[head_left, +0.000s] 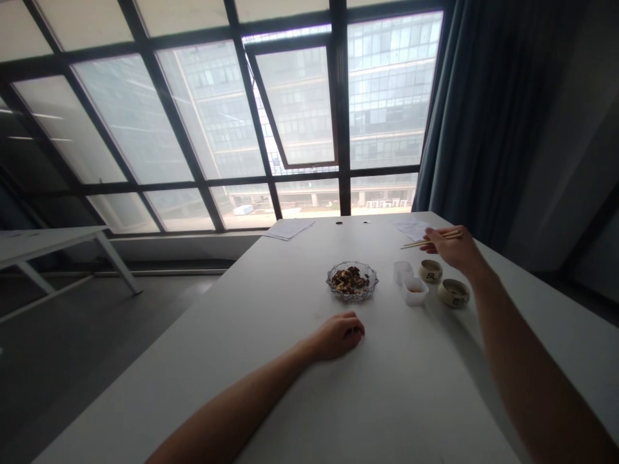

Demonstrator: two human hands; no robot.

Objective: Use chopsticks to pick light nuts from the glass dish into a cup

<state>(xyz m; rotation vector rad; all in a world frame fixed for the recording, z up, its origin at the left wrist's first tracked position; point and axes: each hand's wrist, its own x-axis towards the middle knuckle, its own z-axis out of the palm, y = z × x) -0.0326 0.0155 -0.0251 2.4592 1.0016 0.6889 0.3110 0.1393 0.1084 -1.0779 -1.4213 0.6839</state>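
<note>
My right hand grips a pair of wooden chopsticks, raised over the far right of the table, their tips pointing left. Below it stand a small beige cup with a dark mark, a second beige cup, and two translucent plastic containers, a nearer one with a little brownish stuff inside and a farther one. My left hand lies on the table with fingers curled in a loose fist; I see nothing held. Just beyond it sits a scalloped clear glass dish heaped with brown, shell-like pieces.
All of this stands on a long white table. Paper sheets lie at its far left and far right. Behind are large windows, one pane tilted out, and a dark blue curtain. Another white table stands left.
</note>
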